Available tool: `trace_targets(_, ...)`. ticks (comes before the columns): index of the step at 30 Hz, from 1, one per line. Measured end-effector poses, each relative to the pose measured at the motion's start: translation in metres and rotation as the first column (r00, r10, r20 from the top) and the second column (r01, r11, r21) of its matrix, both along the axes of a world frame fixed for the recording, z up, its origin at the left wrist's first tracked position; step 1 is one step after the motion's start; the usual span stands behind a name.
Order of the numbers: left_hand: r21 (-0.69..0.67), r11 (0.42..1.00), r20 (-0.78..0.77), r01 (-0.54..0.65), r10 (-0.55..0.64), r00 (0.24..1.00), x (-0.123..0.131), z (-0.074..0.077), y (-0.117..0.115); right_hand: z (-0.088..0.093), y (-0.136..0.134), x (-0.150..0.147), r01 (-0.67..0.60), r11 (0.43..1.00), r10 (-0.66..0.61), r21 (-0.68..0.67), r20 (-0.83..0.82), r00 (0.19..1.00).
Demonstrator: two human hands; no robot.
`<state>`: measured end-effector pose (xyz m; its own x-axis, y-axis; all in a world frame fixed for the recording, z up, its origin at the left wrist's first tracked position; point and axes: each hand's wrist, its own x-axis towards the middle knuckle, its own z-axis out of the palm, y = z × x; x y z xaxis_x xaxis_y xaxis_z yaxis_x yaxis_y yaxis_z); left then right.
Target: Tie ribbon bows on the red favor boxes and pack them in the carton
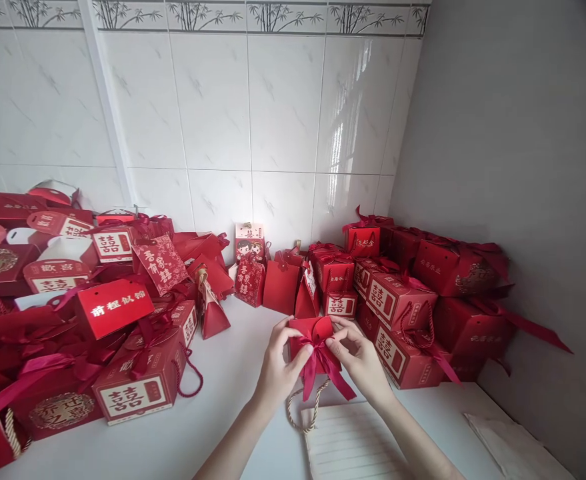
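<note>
Both of my hands hold a small red gift box point(307, 333) over the white tabletop point(233, 380), near the middle. My left hand point(279, 365) grips its left side with fingers curled and the thumb on the front. My right hand point(355, 357) pinches the dark red ribbon bow point(323, 363) tied on the box's front; the ribbon tails hang down. A twisted beige rope handle point(300, 410) dangles below the box.
Several red gift boxes lie heaped on the left point(133, 373) and stacked on the right point(403, 300), with small red bags point(280, 283) along the tiled wall. A lined white sheet point(347, 447) and a pale bag point(513, 447) lie at the front. A grey wall point(523, 167) is on the right.
</note>
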<state>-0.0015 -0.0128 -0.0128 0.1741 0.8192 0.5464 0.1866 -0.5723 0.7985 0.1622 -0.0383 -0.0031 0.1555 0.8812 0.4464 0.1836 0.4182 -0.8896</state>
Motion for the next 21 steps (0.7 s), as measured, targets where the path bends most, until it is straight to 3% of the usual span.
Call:
trace_targets(10, -0.081, 0.988, 0.061, -0.132, 0.137, 0.989, 0.0046, -0.0061, 0.0012, 0.0, 0.002, -0.0008, -0.012, 0.999, 0.008, -0.048, -0.07, 0.998)
trace_targets(21, -0.059, 0.986, 0.043, -0.154, 0.157, 0.987, 0.004, -0.0056, 0.0008, -0.0025, 0.0033, -0.0014, -0.091, 0.994, 0.078, -0.068, -0.171, 0.982)
